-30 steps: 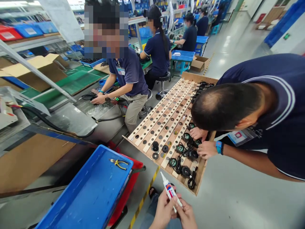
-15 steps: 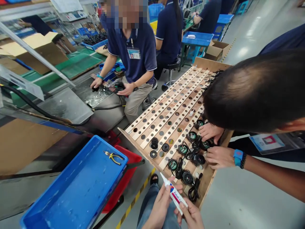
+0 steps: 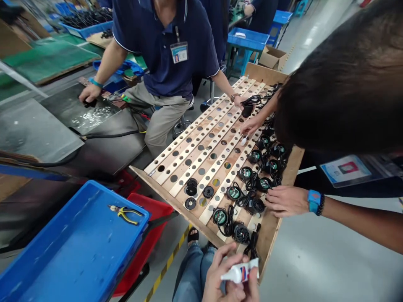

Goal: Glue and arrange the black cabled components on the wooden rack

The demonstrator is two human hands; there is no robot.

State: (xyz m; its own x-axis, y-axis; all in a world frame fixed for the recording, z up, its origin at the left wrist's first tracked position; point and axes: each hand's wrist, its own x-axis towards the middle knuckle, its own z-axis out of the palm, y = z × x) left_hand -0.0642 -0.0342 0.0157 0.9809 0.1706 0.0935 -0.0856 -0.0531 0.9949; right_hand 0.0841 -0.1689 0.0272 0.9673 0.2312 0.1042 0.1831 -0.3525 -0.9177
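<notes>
Low in the view, my left hand and my right hand share a white glue tube with a red and blue label. Its white nozzle end points left and toward me. My left fingers curl around the nozzle side, while my right thumb presses near the flat tail. Just beyond my hands is a wooden rack with rows of holes. Round black speaker-like units with coiled black cables, such as one grille-faced unit, sit along its near right side.
A blue tray with yellow-handled pliers stands at left, above a red bin. A co-worker's hand rests at the rack's right edge. Another person sits across, holding a black part over the rack.
The tube has turned from slanting up-left to nearly level, nozzle toward me. The seated person's hand now reaches over the rack with a black part. One co-worker hand has moved farther up the rack.
</notes>
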